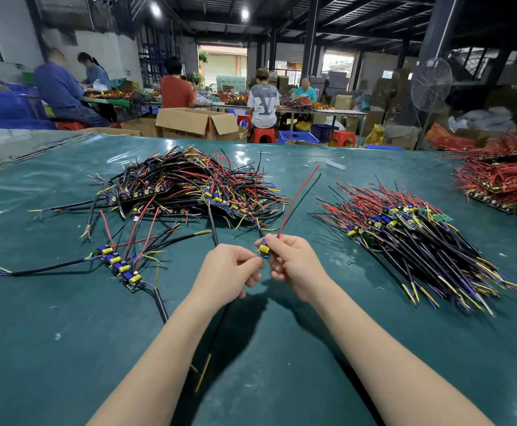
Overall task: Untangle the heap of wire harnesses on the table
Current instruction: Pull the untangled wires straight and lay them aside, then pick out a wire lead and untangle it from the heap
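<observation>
Both of my hands meet over the middle of the green table (266,348) and pinch one small harness module (263,249) with a yellow and blue part. My left hand (229,272) holds its lower side, and a black cable (217,330) trails from it toward me. My right hand (294,262) grips the upper side, where a red wire (300,198) and a black wire rise up and to the right. The tangled heap of harnesses (189,186) lies behind my hands. A strip of several joined modules (119,265) lies to the left.
A sorted pile of harnesses (420,235) lies fanned out on the right. Another pile of red wires (503,179) sits at the far right edge. Behind the table are cardboard boxes (195,123), stools, a standing fan (431,84) and several seated people at other benches.
</observation>
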`<state>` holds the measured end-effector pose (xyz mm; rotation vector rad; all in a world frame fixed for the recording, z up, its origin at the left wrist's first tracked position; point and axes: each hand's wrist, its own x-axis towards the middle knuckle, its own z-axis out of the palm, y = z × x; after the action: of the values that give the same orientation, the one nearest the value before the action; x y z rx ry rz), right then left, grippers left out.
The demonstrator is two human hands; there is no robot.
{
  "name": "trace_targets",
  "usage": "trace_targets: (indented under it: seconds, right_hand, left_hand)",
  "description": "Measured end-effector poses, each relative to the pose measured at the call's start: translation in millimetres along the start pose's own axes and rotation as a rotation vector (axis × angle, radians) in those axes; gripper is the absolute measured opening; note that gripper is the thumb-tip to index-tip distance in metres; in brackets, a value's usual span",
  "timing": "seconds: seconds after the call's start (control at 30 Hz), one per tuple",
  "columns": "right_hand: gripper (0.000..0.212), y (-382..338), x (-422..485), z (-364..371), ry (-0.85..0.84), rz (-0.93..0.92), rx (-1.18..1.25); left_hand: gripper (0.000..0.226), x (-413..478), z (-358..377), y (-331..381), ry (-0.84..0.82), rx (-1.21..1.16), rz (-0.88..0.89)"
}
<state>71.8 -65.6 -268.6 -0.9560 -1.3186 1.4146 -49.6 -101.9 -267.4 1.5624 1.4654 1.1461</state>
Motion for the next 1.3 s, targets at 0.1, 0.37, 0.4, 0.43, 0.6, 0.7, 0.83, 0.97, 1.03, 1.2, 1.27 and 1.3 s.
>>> trace_targets:
  seconds: [0.1,0.37,0.4,0.43,0.6,0.7,0.83,0.97,1.03,1.2,1.27,1.3]
  right_hand:
    - [0.026,0.2,-0.1,-2.0,0.01,0.032,0.098]
    - [0.029,0.9,0.9,-6.3,-0.012,0.069,0.057]
    - [0.03,0.3,0.8,-7.6,-0.007,0.07,0.036]
    - [0.03,-0.8,0.7,-9.1,-0.011,0.074,0.027]
    - [0.018,-7.8,0.0,-19.7,0.012,0.057,0.08]
    - [0.019,-5.9,2.4,-23.5,0.128,0.004,0.096]
    - [0.023,-5.0,7.3,-33.5,0.28,-0.042,0.107]
    - [0.022,-6.2,13.8,-53.4,0.48,-0.061,0.138]
    - [0.022,-7.4,16.1,-65.1,0.599,-0.07,0.268]
    - [0.026,-10.1,13.7,-84.2,0.804,-0.049,0.42]
    - [0.029,-8.9,12.3,-61.8,0.67,-0.086,0.227]
    - [0.028,-8.7,10.9,-45.9,0.567,-0.112,0.106]
  left_hand:
    - [0.024,-1.9,1.4,0.1,0.014,0.15,0.122]
    - [0.029,0.8,1.0,-3.3,0.054,-0.042,0.004]
    - [0.028,0.9,0.4,-3.5,0.016,-0.114,-0.038]
    - [0.027,0.5,-0.4,-3.4,-0.03,-0.184,-0.077]
    - [0.022,-0.6,-6.5,-4.0,-0.186,-0.427,-0.261]
    - [0.023,-0.7,-5.5,-2.7,-0.204,-0.49,-0.333]
    - [0.029,-1.1,-6.9,-1.0,-0.266,-0.467,-0.369]
    - [0.041,-1.7,-9.7,0.7,-0.394,-0.412,-0.417]
    - [0.043,-2.7,-13.1,0.9,-0.464,-0.412,-0.433]
    - [0.028,2.4,-16.7,0.5,-0.21,-0.707,-0.464]
    - [0.017,6.5,-13.2,-0.8,-0.035,-0.781,-0.418]
    - [0.014,6.9,-10.6,-1.1,0.015,-0.768,-0.4]
